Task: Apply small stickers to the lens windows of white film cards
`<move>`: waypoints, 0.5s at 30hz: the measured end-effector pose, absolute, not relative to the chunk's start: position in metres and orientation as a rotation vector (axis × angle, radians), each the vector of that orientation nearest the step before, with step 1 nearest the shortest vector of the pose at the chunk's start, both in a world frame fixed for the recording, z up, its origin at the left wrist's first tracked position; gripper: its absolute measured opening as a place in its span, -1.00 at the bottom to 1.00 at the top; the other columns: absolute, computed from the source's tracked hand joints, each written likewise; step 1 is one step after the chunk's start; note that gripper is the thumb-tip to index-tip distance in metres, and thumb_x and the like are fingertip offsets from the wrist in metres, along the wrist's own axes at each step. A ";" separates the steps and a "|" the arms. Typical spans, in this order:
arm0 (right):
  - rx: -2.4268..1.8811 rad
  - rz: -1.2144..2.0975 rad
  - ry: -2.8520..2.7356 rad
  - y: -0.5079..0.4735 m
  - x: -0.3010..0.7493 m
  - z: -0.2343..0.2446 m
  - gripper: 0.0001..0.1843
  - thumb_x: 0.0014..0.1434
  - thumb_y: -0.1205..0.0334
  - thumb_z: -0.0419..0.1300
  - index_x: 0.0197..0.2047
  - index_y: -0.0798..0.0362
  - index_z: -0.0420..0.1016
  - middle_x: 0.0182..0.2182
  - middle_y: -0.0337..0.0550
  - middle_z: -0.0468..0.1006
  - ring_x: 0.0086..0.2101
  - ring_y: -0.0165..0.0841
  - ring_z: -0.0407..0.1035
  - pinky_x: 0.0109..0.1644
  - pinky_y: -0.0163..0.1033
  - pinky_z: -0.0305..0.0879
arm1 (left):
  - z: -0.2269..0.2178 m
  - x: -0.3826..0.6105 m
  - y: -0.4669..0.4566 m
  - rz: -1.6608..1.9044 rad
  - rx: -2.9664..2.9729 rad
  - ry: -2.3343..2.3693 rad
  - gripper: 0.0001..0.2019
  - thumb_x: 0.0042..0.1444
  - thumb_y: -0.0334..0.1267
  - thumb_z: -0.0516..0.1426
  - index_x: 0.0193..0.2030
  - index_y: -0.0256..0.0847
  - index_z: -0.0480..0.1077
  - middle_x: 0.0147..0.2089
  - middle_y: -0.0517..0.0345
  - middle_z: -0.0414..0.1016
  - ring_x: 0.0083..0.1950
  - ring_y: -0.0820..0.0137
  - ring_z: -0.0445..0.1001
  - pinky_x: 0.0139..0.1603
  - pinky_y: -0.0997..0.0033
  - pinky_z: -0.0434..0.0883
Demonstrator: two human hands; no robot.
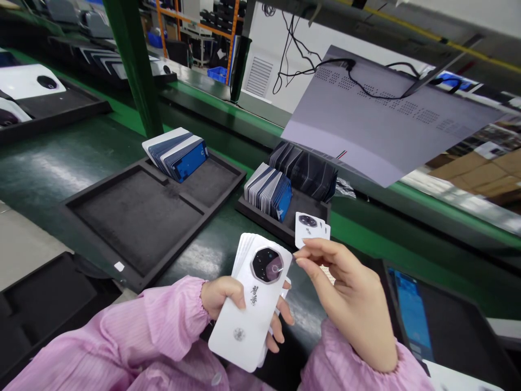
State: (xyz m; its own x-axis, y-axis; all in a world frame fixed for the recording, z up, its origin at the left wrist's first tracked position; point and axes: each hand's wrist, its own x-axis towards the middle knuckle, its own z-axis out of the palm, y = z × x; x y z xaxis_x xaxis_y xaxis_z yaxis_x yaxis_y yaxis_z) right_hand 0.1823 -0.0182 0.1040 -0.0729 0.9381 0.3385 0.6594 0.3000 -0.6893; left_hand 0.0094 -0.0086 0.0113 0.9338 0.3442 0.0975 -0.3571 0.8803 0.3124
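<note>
Left hand [223, 296] is closed round a slightly fanned stack of white rectangular phone back panels with dark octagonal camera windows [249, 323], thumb on the face and fingers behind, which I reckon stops them sliding while leaving the camera end free. Right hand [352, 296] is by the stack's upper right corner, thumb and forefinger nearly together, can't tell if they're pinching anything. Further out on the shiny dark-green table [40, 168], a row of white-and-blue panels [175, 153] leans in a wide black tray [122, 217], probably tilted for easy grabbing.
</note>
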 end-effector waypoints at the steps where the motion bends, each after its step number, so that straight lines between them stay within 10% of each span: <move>1: -1.434 0.468 -1.804 -0.018 0.182 0.104 -0.80 0.17 0.29 0.10 -0.11 0.01 0.37 -0.35 -0.17 0.54 -0.33 -0.34 0.45 -0.26 -0.22 0.41 | 0.011 0.009 -0.008 0.365 0.333 -0.044 -0.31 -0.38 -0.38 0.01 0.07 -0.26 0.21 -0.13 -0.07 0.44 -0.23 0.18 0.47 -0.17 0.04 0.30; 15: -1.429 0.516 -1.748 -0.015 0.180 0.101 -0.75 0.16 0.32 0.09 -0.05 0.01 0.32 -0.36 -0.19 0.53 -0.33 -0.35 0.46 -0.26 -0.23 0.42 | 0.012 0.010 -0.008 0.345 0.333 -0.074 -0.31 -0.37 -0.38 0.00 0.08 -0.27 0.20 -0.11 -0.09 0.45 -0.18 0.11 0.48 -0.13 0.02 0.25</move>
State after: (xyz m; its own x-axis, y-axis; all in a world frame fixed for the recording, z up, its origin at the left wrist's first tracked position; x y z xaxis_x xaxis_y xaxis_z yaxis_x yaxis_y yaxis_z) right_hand 0.1795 -0.0146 0.1012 -0.0394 0.9452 0.3241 0.6181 0.2779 -0.7354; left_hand 0.0101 -0.0076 0.0121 0.9391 0.3191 0.1276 -0.3433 0.8876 0.3072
